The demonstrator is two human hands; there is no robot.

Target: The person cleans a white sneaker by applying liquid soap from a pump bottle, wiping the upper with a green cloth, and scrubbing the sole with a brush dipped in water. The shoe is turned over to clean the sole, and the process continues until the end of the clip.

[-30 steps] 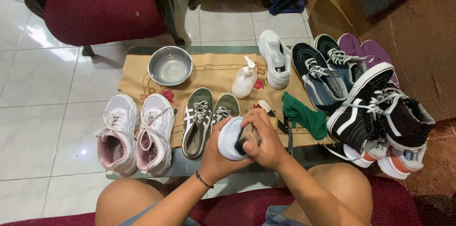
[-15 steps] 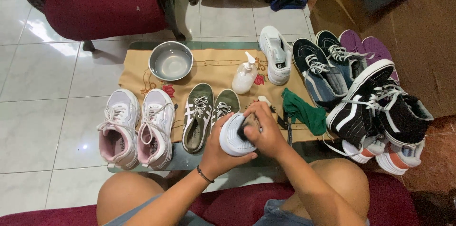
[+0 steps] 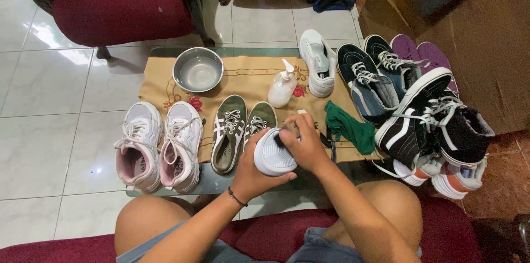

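My left hand (image 3: pixel 251 170) grips a white sneaker (image 3: pixel 271 155) from below, with its ribbed sole turned up toward me. My right hand (image 3: pixel 303 142) is closed on a small dark brush (image 3: pixel 280 138) pressed against the sole's upper edge. Both hands hover over the near edge of a low table covered by a tan embroidered cloth (image 3: pixel 243 78). Just beyond the held shoe lie a pair of olive sneakers (image 3: pixel 238 130). The matching white sneaker (image 3: pixel 318 62) lies at the table's far side.
A steel bowl (image 3: pixel 197 69) and a white pump bottle (image 3: pixel 282 87) stand on the cloth. Pink-and-white sneakers (image 3: pixel 157 145) lie left; a green rag (image 3: pixel 349 127), navy, black and purple shoes (image 3: pixel 414 97) pile right. A red chair (image 3: pixel 118 0) stands beyond.
The view has shifted slightly. My right hand has moved a little along the sole with the brush, while my left hand keeps the white sneaker in the same spot.
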